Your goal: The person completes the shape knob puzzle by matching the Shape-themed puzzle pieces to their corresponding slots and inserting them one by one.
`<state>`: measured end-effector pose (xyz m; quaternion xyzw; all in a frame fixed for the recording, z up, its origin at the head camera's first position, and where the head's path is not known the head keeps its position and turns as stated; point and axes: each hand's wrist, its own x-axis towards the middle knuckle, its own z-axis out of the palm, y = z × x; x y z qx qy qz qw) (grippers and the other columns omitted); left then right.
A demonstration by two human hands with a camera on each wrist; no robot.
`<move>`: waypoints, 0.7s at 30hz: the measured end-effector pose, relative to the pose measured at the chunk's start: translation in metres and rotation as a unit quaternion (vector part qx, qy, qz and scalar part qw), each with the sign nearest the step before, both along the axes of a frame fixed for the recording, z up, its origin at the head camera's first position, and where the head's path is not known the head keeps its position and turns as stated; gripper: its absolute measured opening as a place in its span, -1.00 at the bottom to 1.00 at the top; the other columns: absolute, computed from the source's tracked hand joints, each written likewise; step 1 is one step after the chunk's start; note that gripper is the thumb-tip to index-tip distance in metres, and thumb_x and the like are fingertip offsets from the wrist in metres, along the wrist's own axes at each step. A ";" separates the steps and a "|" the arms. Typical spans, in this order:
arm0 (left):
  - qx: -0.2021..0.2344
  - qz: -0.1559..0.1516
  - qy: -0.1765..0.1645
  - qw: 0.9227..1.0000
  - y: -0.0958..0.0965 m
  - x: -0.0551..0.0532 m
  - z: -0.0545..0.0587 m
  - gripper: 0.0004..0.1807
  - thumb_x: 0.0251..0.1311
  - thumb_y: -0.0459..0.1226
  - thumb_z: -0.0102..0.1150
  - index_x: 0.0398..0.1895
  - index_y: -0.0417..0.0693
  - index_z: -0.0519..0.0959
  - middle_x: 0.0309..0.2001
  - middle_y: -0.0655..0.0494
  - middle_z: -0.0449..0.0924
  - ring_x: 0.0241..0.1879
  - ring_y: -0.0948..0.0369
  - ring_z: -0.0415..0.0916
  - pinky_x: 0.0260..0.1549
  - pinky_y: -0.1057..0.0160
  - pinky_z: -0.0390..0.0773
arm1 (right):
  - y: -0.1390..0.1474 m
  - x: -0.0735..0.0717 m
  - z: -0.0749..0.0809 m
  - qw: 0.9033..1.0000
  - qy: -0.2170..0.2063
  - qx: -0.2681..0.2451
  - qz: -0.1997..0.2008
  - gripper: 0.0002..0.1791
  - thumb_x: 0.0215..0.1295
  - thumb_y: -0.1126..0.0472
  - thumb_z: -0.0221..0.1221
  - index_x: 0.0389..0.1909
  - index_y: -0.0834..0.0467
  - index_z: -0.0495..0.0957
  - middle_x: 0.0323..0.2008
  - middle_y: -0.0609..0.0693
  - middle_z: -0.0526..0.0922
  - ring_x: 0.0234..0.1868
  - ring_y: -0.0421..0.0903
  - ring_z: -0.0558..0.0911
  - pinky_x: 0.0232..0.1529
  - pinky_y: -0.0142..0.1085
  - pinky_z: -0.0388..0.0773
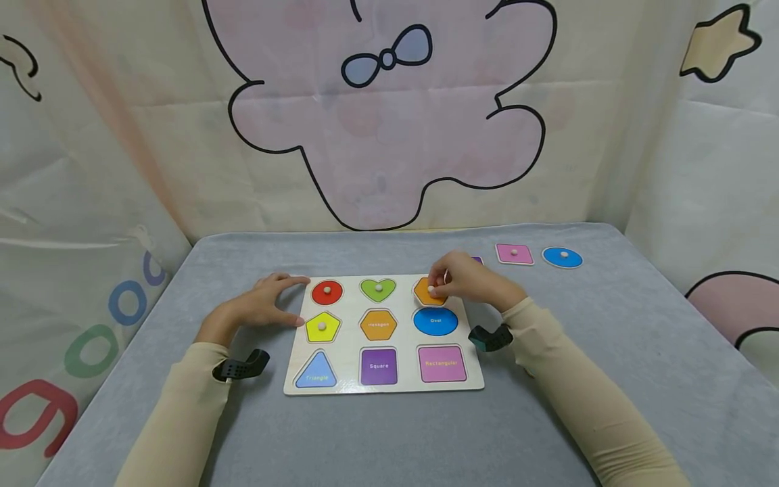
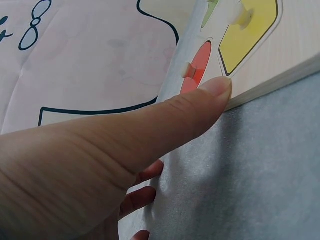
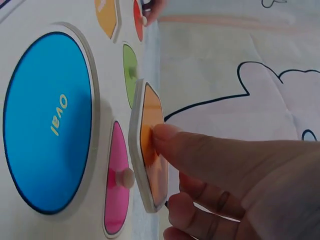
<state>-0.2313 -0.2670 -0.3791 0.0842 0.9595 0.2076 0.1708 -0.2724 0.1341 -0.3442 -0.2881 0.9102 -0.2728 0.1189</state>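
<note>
A pale wooden shape puzzle board lies on the grey cloth. My right hand pinches an orange hexagon puzzle piece by its middle, over the board's far right corner. In the right wrist view, the hexagon piece is tilted and off the board, beside a pink knobbed piece in its recess. The board's printed orange hexagon recess has no piece in it. My left hand is spread at the board's left edge, its thumb touching that edge near the yellow pentagon piece.
Red circle and green heart pieces sit in the board's back row. Behind the board lie a pink rectangle piece, a blue oval piece and a purple piece mostly hidden by my right hand. A printed curtain hangs behind.
</note>
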 end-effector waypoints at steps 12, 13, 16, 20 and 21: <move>-0.007 0.000 0.001 1.000 0.001 0.001 0.002 0.01 0.05 0.10 0.46 0.56 0.13 0.21 0.55 -0.32 -0.02 0.48 -0.34 -0.07 0.32 -0.50 0.20 | -0.013 0.004 0.002 1.000 0.001 -0.009 0.001 -0.92 0.30 0.25 0.35 -0.37 0.16 0.68 -0.45 0.02 0.59 -0.37 -0.09 0.53 -0.38 -0.39 0.52; -0.007 0.001 0.001 1.000 0.001 0.001 0.003 0.01 0.05 0.10 0.46 0.56 0.13 0.21 0.55 -0.32 -0.03 0.48 -0.34 -0.07 0.32 -0.50 0.20 | -0.015 0.004 0.003 1.000 -0.001 -0.011 0.001 -0.92 0.30 0.24 0.35 -0.37 0.15 0.68 -0.45 0.02 0.58 -0.37 -0.09 0.53 -0.38 -0.39 0.53; -0.006 0.001 0.002 1.000 0.002 0.002 0.004 0.01 0.05 0.09 0.47 0.56 0.12 0.21 0.55 -0.33 -0.03 0.48 -0.34 -0.07 0.32 -0.50 0.21 | -0.021 0.004 0.003 1.000 -0.007 -0.017 0.008 -0.92 0.29 0.24 0.36 -0.36 0.15 0.68 -0.45 0.02 0.57 -0.37 -0.09 0.54 -0.39 -0.41 0.52; -0.004 -0.003 0.005 1.000 0.002 0.002 0.003 0.01 0.04 0.09 0.47 0.55 0.11 0.22 0.54 -0.34 -0.02 0.47 -0.35 -0.06 0.31 -0.50 0.22 | -0.030 0.005 0.000 1.000 -0.012 -0.018 0.017 -0.93 0.27 0.23 0.38 -0.35 0.14 0.69 -0.44 0.02 0.58 -0.34 -0.10 0.54 -0.37 -0.43 0.54; -0.003 -0.004 0.006 1.000 0.002 0.002 0.003 0.01 0.04 0.09 0.47 0.55 0.11 0.22 0.54 -0.34 -0.02 0.47 -0.35 -0.05 0.31 -0.50 0.22 | -0.032 0.005 -0.001 1.000 -0.012 -0.018 0.019 -0.93 0.26 0.23 0.38 -0.34 0.14 0.69 -0.43 0.02 0.58 -0.32 -0.09 0.54 -0.36 -0.43 0.54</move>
